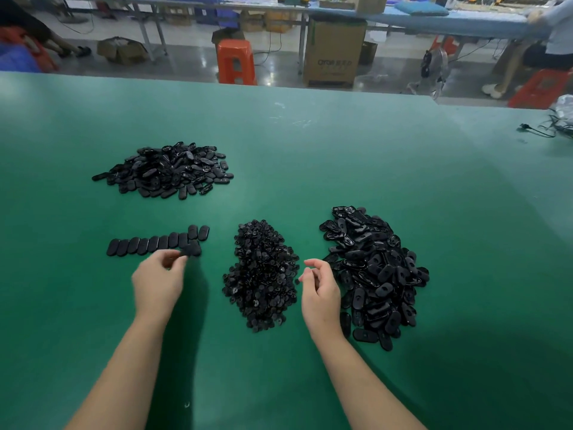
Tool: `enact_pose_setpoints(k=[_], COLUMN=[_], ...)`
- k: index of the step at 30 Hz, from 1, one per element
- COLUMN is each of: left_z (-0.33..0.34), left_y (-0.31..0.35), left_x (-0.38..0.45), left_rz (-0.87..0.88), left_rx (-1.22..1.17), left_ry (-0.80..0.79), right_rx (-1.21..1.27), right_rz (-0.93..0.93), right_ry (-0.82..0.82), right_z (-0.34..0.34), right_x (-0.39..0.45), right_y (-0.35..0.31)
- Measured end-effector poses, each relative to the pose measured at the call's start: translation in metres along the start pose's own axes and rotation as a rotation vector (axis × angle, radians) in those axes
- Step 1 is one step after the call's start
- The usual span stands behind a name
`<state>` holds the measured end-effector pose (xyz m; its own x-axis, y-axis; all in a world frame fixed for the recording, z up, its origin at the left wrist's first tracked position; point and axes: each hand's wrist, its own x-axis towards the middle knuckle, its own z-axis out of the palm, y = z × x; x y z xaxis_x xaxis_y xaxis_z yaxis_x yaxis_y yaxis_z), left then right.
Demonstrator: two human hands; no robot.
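- In a workshop with stools and cartons behind, a green bench (341,156) carried the sorted stock.
- Near left, a row of matte black oval plastic caps (148,245) lay edge to edge, probably so they could be counted easily.
- The left hand (158,283) pinched a blurred black oval cap (192,249) in its fingers at the row's right end, likely adding it.
- The right hand (319,290) hung with its fingers loosely curled between the heap of small black plastic inserts (260,274) and the heap of glossy black oval shells (375,274). Whether it grasped anything could not be told.
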<state>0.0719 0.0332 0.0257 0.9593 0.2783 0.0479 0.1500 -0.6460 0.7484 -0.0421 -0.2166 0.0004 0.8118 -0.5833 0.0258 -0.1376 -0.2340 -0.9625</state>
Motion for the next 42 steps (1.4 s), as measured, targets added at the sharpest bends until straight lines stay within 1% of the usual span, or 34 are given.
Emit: enact_pose_setpoints(k=[2, 4, 13, 16, 20, 22, 25, 27, 31, 34, 36, 37, 38, 40, 42], left_z=[-0.01, -0.015, -0.012, -0.008, 0.006, 0.018, 0.039, 0.053, 0.063, 0.062, 0.062, 0.062, 0.063, 0.064, 0.065], left_y=[-0.02, -0.031, -0.03, -0.025, -0.008, 0.001, 0.016, 0.025, 0.026, 0.021, 0.022, 0.022, 0.022, 0.022, 0.021], left_x=[0.01, 0.015, 0.019, 0.013, -0.01, -0.022, -0.04, -0.051, -0.057, -0.055, -0.056, -0.057, -0.058, -0.058, -0.056], left_rz=[-0.05, -0.058, -0.027, 0.034, 0.204, 0.27, 0.356, 0.372, 0.336, 0.355, 0.368, 0.361, 0.343, 0.294, 0.258], left_rx=[0.039, 0.096, 0.256, 0.22, 0.167, 0.143, 0.122, 0.127, 0.107, 0.028, 0.007, 0.019, 0.044, 0.102, 0.146], left_ry=[0.06, 0.076, 0.035, 0.062, 0.086, 0.043, -0.062, -0.105, -0.088, -0.087, -0.06, -0.032, 0.001, 0.058, 0.069], right_rx=[-0.014, -0.032, -0.07, -0.068, -0.072, -0.082, -0.108, -0.134, -0.219, -0.297, -0.303, -0.342, -0.439, -0.77, -1.031], right_rz=[0.005, 0.008, 0.022, 0.031, 0.029, 0.026, 0.019, 0.014, -0.015, -0.034, -0.036, -0.05, -0.087, -0.19, -0.244], right_ry=[-0.012, -0.014, -0.031, -0.032, -0.041, -0.041, -0.035, -0.033, -0.049, -0.117, -0.18, -0.207, -0.231, -0.27, -0.305], right_z=[0.0, 0.0, 0.0, 0.0, 0.001, 0.001, 0.002, 0.002, 0.005, 0.003, -0.002, -0.006, -0.013, -0.03, -0.048], right_x=[0.0, 0.0, 0.0, 0.0, 0.0, 0.0, -0.001, 0.0, -0.001, 0.001, 0.004, 0.007, 0.011, 0.021, 0.034], right_y=[0.0, -0.001, -0.004, -0.004, -0.004, -0.005, -0.004, -0.004, -0.005, -0.009, -0.015, -0.018, -0.021, -0.027, -0.031])
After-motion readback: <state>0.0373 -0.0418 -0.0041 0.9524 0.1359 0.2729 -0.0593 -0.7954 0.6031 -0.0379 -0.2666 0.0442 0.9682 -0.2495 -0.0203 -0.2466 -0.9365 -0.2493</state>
